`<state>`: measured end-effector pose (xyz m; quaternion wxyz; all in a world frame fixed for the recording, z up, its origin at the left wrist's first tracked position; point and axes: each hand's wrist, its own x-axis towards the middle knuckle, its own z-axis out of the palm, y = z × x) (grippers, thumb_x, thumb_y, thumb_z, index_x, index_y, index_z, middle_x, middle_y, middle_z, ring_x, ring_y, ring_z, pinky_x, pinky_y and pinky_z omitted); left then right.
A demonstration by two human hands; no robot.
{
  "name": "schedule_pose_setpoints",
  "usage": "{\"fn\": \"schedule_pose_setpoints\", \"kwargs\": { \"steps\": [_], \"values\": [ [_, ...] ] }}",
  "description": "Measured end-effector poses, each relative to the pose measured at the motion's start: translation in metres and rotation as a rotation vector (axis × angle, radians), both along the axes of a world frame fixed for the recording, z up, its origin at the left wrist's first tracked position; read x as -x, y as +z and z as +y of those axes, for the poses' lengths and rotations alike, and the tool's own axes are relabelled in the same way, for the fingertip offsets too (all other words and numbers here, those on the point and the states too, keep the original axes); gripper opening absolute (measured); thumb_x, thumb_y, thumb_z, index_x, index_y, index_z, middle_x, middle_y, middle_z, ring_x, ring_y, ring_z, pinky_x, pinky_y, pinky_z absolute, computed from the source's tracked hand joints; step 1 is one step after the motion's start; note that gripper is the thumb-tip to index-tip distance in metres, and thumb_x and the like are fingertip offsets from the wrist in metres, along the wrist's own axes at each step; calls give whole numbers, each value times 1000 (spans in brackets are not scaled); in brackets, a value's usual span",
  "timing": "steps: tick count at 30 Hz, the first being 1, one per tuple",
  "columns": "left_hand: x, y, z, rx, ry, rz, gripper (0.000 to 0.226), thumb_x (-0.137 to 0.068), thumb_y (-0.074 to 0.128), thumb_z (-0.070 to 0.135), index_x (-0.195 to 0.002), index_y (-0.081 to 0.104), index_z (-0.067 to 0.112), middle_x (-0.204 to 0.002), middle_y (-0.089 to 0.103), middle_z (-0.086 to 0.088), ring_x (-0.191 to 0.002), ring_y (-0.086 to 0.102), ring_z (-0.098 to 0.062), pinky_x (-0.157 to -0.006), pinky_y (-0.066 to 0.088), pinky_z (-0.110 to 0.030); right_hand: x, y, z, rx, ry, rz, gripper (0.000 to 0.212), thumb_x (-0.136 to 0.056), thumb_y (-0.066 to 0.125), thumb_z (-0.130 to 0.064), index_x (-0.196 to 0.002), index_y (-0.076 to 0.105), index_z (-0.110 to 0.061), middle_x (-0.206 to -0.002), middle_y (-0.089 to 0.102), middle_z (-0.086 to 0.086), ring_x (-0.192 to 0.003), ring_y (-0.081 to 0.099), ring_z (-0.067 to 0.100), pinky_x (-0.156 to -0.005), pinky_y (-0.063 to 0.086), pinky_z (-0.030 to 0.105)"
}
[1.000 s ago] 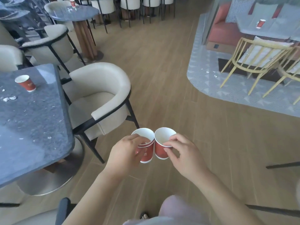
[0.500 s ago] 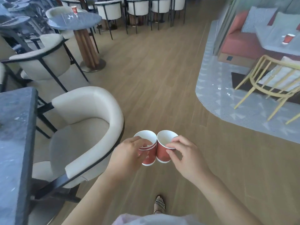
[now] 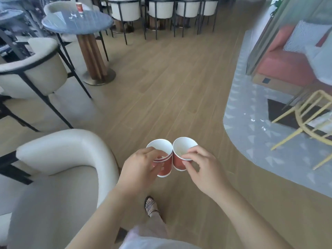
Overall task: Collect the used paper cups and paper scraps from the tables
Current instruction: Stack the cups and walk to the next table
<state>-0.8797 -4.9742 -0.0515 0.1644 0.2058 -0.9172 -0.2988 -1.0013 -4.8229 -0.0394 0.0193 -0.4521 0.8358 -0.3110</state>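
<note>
I carry red paper cups with white insides above the wooden floor. My left hand [image 3: 142,168] grips a stack of cups [image 3: 162,159], its red-and-white bands showing more than one rim. My right hand [image 3: 199,164] pinches a single cup [image 3: 181,155] by its rim and side. The two touch side by side, mouths up. Another red cup [image 3: 79,7] stands on the round dark table [image 3: 89,22] at the far left, with small white paper scraps [image 3: 71,16] beside it.
A cream armchair [image 3: 59,159] is close on my left, another [image 3: 32,69] beyond it by the round table. A row of white chairs [image 3: 161,9] lines the back. On the right, a grey patterned rug [image 3: 251,123] carries white scraps [image 3: 253,120], a yellow chair [image 3: 305,123] and a red sofa [image 3: 287,65].
I have walked forward; the dark rectangular table with a cup has left the view and the round table has come closer. Both hands keep the cups held together.
</note>
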Motion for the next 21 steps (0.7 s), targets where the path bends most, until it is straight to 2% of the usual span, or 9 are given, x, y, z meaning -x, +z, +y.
{"fn": "schedule_pose_setpoints", "kwargs": {
  "steps": [5, 10, 16, 21],
  "values": [
    [64, 14, -101, 23, 60, 33, 23, -75, 67, 12, -93, 67, 27, -89, 68, 10, -81, 63, -17, -62, 53, -37, 75, 15, -99, 25, 61, 14, 11, -78, 70, -7, -85, 70, -15, -89, 62, -3, -85, 60, 19, -73, 48, 28],
    [95, 18, -175, 42, 142, 11, 22, -74, 68, 12, -93, 68, 24, -88, 68, 9, -79, 63, -19, -60, 53, -37, 120, 16, -190, 46, 140, 8, 10, -78, 69, -7, -86, 70, -15, -90, 62, -3, -85, 60, 19, -73, 48, 28],
    [117, 6, -252, 33, 328, -31, 21, -73, 70, 12, -89, 67, 25, -86, 68, 11, -77, 62, -15, -57, 47, -27, 160, 6, -293, 8, 308, -7, 10, -77, 69, -6, -83, 70, -15, -87, 62, -3, -83, 59, 19, -74, 42, 20],
    [156, -1, -324, 38, 472, -22, 21, -74, 69, 14, -93, 67, 24, -89, 68, 10, -82, 62, -18, -63, 52, -35, 208, 1, -386, 15, 451, 1, 10, -77, 69, -5, -83, 69, -13, -86, 62, -1, -82, 59, 21, -73, 43, 23]
  ]
}}
